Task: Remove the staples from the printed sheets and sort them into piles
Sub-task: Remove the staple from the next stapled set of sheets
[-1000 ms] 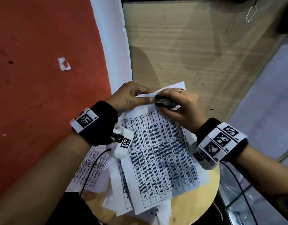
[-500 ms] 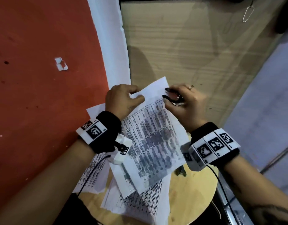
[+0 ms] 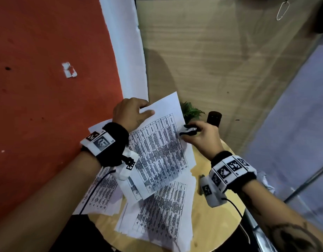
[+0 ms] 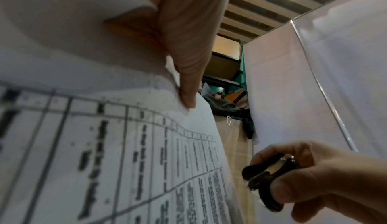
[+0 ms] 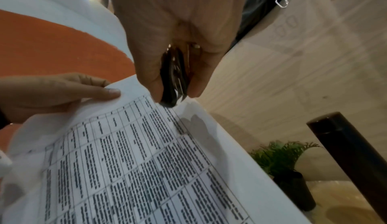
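My left hand (image 3: 131,113) pinches the top corner of a printed sheet set (image 3: 157,151), thumb on top, and holds it lifted and tilted above the round wooden table (image 3: 211,224). In the left wrist view the thumb (image 4: 188,78) presses the sheet's (image 4: 125,161) upper edge. My right hand (image 3: 198,135) grips a black staple remover (image 3: 188,131) at the sheet's right edge. The right wrist view shows the staple remover (image 5: 173,78) squeezed between thumb and fingers, its tip just over the sheet (image 5: 146,161). More printed sheets (image 3: 162,211) lie on the table below.
A second pile of sheets (image 3: 102,193) lies at the table's left under my left wrist. A small green plant (image 3: 191,111) in a dark pot and a black cylinder (image 3: 214,118) stand at the table's far edge. A wood panel rises behind; a red wall is on the left.
The left hand has lifted the sheet set and swung it leftward. The right hand with the staple remover has come away from the top corner and now sits at the right edge.
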{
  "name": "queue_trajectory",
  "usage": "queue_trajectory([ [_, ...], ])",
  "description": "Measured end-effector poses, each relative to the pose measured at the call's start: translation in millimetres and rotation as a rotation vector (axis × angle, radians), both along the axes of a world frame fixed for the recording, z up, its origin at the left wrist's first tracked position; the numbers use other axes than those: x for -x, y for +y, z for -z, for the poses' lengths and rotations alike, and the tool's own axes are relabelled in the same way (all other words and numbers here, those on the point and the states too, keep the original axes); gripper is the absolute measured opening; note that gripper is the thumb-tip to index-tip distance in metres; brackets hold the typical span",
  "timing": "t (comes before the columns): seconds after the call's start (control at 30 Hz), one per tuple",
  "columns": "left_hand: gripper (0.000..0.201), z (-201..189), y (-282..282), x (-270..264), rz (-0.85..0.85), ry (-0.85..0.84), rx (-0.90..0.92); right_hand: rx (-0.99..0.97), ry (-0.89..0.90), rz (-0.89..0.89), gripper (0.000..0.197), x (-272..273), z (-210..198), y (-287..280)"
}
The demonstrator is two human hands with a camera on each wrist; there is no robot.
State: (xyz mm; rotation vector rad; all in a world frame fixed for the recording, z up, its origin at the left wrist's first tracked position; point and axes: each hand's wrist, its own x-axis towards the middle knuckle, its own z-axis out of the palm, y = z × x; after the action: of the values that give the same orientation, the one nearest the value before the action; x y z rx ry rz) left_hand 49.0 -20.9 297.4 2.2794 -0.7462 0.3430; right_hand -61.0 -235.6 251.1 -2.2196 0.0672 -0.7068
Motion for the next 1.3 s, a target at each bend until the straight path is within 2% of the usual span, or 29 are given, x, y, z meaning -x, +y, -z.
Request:
queue_trajectory([
  [0.07,0.042,4.4,-3.4,-4.2,0.013,0.013,-0.009,-0.022,0.060,-0.012,0.037,-7.7,2.5,-3.5],
  [0.13,0.039,6.2,-6.5,-4.8,0.027,0.036,-0.008,-0.125,0.118,-0.087,0.038,-15.5,4.8,-5.8],
  [0.2,0.042,7.4,-6.6,-5.8,0.054,0.066,-0.005,-0.277,0.195,-0.169,0.037,-18.9,3.3,-6.3],
  [0.33,0.047,6.7,-4.4,-8.1,0.164,0.157,0.032,-0.431,0.282,-0.348,0.038,-19.9,-7.6,-10.7],
  [0.47,0.041,2.4,-4.2,-3.9,0.275,0.203,0.077,-0.440,0.468,-0.527,0.043,-17.7,-14.1,-14.2],
  [0.63,0.040,-6.3,-2.6,1.7,0.351,0.292,0.141,-0.470,0.432,-0.509,0.045,-15.5,-12.5,-13.3],
  [0.7,0.051,-15.2,6.4,3.1,0.313,0.307,0.186,-0.490,0.400,-0.495,0.041,-13.2,-16.6,-17.6],
  [0.8,0.057,-14.8,34.0,-5.5,0.119,0.317,0.450,-0.568,0.317,-0.449,0.043,-11.6,-26.5,-29.1],
  [0.87,0.064,3.0,47.2,-6.9,0.036,0.374,0.565,-0.657,0.261,-0.440,0.067,-12.6,-30.4,-34.6],
  [0.93,0.065,28.0,44.8,3.5,0.040,0.525,0.584,-0.748,0.243,-0.438,0.084,-13.7,-31.5,-34.3],
  [1.0,0.047,50.2,37.2,12.3,0.015,0.592,0.652,-0.772,0.254,-0.445,0.089,-15.3,-30.0,-29.0],
  [1.03,0.046,59.3,34.5,15.2,-0.014,0.601,0.694,-0.788,0.265,-0.442,0.086,-15.4,-27.4,-25.0],
  [1.1,0.068,70.6,32.9,17.6,-0.057,0.584,0.724,-0.815,0.288,-0.421,0.071,-16.7,-19.4,-17.8],
  [1.13,0.071,74.1,33.7,18.2,-0.055,0.573,0.732,-0.823,0.300,-0.402,0.061,-17.4,-14.5,-14.4],
  [1.3,0.038,84.4,66.7,-1.8,-0.145,0.520,0.665,-0.832,0.423,-0.331,0.025,-20.0,21.3,1.3],
])
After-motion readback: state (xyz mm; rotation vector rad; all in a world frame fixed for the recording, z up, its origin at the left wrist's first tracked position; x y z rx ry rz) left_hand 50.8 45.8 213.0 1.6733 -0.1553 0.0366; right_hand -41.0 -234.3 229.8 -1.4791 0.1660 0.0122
